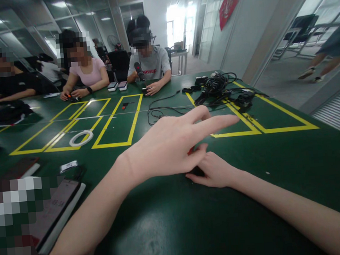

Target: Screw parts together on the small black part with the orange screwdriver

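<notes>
My left hand [171, 145] reaches in from the lower left, palm down, and passes over my right hand. Its index finger is stretched out to the right and its thumb is apart from it, pointing down toward my right fingers. My right hand [216, 171] rests low at the table, fingers curled and partly hidden behind the left. A small red and dark thing [190, 151] shows in the gap under my left hand. Most of it is covered, so its kind cannot be made out. My right fingers close around its dark lower part.
Yellow tape outlines [130, 130] mark the green table [280, 181]. A white tape roll [81, 138] lies left, a phone [57, 207] nearer me. Tangled black cables [214, 88] lie at the back right. A small black and red piece [124, 106] lies ahead. Several people sit opposite.
</notes>
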Demonstrator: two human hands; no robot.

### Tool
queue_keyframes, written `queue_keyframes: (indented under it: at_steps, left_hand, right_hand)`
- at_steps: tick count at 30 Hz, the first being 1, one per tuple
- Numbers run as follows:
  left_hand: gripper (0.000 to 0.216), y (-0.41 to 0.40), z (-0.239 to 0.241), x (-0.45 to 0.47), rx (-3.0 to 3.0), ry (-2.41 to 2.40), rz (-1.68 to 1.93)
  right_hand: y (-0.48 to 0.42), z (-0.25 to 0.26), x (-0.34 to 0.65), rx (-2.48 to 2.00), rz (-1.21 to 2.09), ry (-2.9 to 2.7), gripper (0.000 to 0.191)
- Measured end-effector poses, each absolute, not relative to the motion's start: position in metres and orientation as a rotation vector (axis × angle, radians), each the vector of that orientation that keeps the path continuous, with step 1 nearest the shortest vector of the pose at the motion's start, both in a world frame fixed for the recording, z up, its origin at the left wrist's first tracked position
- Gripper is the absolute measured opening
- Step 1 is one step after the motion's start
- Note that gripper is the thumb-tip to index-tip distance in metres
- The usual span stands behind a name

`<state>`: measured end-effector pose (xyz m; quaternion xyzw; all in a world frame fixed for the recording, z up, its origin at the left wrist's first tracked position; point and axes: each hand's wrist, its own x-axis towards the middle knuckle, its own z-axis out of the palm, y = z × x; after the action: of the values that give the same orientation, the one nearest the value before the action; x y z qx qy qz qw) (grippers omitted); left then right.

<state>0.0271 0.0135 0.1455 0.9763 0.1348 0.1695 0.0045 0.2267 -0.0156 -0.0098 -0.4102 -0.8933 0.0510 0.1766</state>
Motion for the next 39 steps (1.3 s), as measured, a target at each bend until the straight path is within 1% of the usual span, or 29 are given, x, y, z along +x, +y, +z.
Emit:
queue_keyframes:
  at_steps: [6, 17, 23, 39]
  left_hand:
    - [0.058, 0.0136, 0.1457, 0.0265, 3.049, 0.339, 0.54]
    - [0.059, 0.0136, 0.1468, 0.0263, 3.101, 0.39, 0.524]
    - [0.052, 0.0142, 0.1462, 0.0265, 3.095, 0.373, 0.538]
    - [0.054, 0.013, 0.1468, 0.0269, 3.079, 0.37, 0.503]
  right_hand:
    - [-0.0155, -0.0091, 0.2269, -1.173, 0.154, -2.542, 0.02]
    - [-0.0161, -0.01, 0.227, -1.195, 0.104, -2.557, 0.019]
    - [-0.0163, -0.0086, 0.2271, -1.186, 0.124, -2.537, 0.02]
    - [-0.0157, -0.0099, 0.2275, -1.138, 0.121, -2.527, 0.02]
